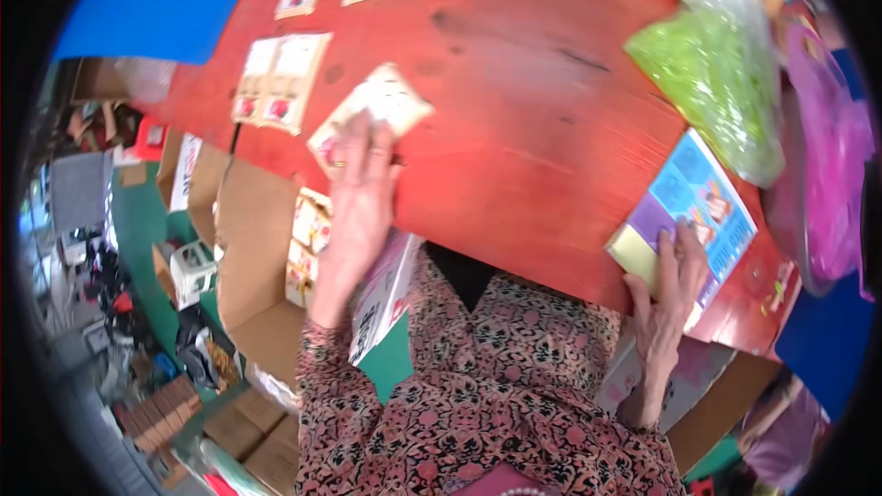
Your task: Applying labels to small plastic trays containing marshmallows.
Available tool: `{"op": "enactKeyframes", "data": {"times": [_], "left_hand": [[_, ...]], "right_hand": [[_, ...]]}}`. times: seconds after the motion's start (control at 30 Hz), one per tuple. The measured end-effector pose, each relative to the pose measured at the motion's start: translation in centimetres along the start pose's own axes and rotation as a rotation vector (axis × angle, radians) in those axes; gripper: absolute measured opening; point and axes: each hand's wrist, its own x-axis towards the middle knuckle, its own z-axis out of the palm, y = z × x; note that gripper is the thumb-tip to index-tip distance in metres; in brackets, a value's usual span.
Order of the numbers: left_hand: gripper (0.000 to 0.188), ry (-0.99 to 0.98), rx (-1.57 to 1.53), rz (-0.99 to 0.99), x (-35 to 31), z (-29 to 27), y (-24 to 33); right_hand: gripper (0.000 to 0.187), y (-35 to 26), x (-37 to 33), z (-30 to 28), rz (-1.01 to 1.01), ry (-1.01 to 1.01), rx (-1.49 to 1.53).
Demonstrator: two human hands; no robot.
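Note:
My left hand [361, 186] lies with fingers stretched out on a flat cream packet [390, 96] with a small reddish picture, on the red table. Its fingers press on the packet's near part and hide some of it. On the right, my right hand [669, 287] rests on a printed blue, purple and pale yellow card [712, 186] near the table's front edge. Its fingers lie over the card, with the thumb apart on the near side. I cannot tell whether the card is single or a stack. Similar packets [283, 78] lie in pairs beyond my left hand.
An open cardboard box [262, 257] holding similar packets stands left, below the table [514, 129]. At the right are a clear bag of green material [721, 83] and a pink plastic bag [827, 156]. Another person's arm [772, 418] shows at lower right.

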Motion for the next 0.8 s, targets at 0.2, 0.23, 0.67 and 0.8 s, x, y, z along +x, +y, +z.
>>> {"op": "enactKeyframes", "data": {"times": [0.2, 0.23, 0.67, 0.8], "left_hand": [[0.037, 0.200, -0.165, -0.061, -2.1, -1.7, 0.9], [0.039, 0.201, -0.246, -0.135, -1.9, -2.2, 0.4], [0.066, -0.021, -0.167, 0.017, 1.0, -0.9, -1.2], [0.068, -0.031, -0.126, 0.015, 1.0, -0.4, -1.4]], "right_hand": [[0.060, -0.6, -0.3, -0.1, 0.010, -0.032, -0.032], [0.060, -0.6, -0.2, 0.0, 0.005, -0.031, -0.028], [0.053, -0.6, -0.3, 0.3, -0.112, -0.085, -0.083], [0.052, -0.8, -0.2, 0.4, -0.109, -0.077, -0.087]]}}
